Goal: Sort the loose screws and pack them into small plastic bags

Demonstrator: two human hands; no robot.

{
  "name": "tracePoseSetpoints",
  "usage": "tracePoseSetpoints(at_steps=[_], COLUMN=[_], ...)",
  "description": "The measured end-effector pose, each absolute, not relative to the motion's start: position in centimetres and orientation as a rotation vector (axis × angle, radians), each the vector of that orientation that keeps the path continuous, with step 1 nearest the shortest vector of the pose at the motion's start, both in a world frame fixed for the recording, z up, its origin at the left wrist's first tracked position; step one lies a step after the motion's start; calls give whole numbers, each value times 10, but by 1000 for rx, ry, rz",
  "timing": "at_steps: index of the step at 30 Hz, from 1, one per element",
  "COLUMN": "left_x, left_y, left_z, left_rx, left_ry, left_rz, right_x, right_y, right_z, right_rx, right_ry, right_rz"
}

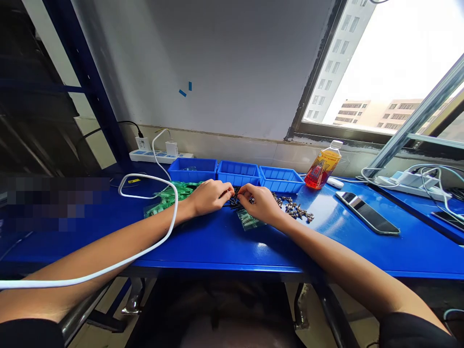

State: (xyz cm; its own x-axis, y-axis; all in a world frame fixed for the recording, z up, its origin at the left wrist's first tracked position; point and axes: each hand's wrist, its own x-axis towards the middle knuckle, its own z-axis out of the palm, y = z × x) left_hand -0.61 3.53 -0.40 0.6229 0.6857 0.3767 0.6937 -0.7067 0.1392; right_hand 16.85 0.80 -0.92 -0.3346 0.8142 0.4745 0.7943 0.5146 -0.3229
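Observation:
My left hand (210,197) is closed in a pinch over a pile of small black parts (235,199), probably screws. What its fingertips hold, if anything, is too small to make out. Close beside it, my right hand (260,202) is also pinched, fingertips bent down at the same pile. A tiny dark piece shows by its fingers, but I cannot tell whether they grip it. Small clear bags with a green tint (248,220) lie under the right hand. More green-tinted bags (170,197) are heaped by my left wrist. Loose metal screws (297,211) are scattered right of my right hand.
Blue bins (237,180) line the back of the blue table (224,246). A drink bottle (322,166) and a phone (369,213) are on the right. A white cable (176,205) loops across my left forearm from near a power strip (145,155).

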Motion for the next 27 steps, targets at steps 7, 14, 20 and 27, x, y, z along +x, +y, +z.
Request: tracePoseSetpoints(at_steps=[7, 14, 20, 27], left_x=[-6, -4, -4, -5], left_y=[35, 33, 35, 36], left_z=[-9, -8, -11, -10], left_rx=[-2830, -2859, -2890, -2925], left_ry=[-1140, -1147, -1176, -1200], left_rz=[-645, -747, -759, -796], right_x=[169, 169, 168, 172], right_y=[10, 7, 7, 9], right_z=[-11, -9, -7, -5], right_rx=[-1307, -1344, -1463, -1392], right_ry=[-2179, -2210, -2234, -2285], right_rz=[4, -23, -97, -69])
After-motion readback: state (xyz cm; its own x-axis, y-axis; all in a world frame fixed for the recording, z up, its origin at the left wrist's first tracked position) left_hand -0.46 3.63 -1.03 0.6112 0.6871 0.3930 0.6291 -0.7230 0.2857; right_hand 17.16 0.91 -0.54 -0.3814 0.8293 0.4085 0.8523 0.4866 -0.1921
